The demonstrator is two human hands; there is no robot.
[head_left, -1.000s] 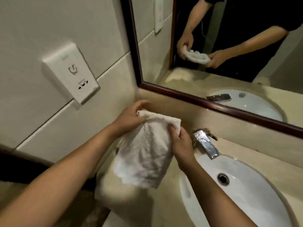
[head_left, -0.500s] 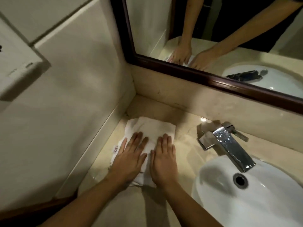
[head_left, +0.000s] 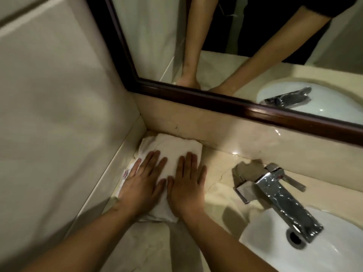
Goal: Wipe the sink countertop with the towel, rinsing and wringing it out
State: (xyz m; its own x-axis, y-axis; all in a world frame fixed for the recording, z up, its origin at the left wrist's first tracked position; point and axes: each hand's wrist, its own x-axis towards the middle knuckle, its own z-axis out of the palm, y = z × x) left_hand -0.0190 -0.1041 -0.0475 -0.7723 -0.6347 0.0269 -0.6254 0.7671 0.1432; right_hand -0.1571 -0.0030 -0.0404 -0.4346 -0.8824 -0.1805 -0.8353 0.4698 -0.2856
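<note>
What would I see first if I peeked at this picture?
Two hands, the left hand and the right hand, press flat on a white towel in the countertop corner. To the right, a shiny faucet reaches over the white sink, below a dark-framed mirror.

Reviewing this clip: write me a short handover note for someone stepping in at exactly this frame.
Left hand: flat, fingers straight, pressing the towel.
Right hand: the same, beside the left.
Towel: spread on the countertop, in the back left corner where the wall meets the backsplash, left of the faucet.
Done: towel laid down with both palms on it in that corner.
Left: wipe the rest of the countertop toward the sink, then rinse and wring the towel; no water can be seen running now.
</note>
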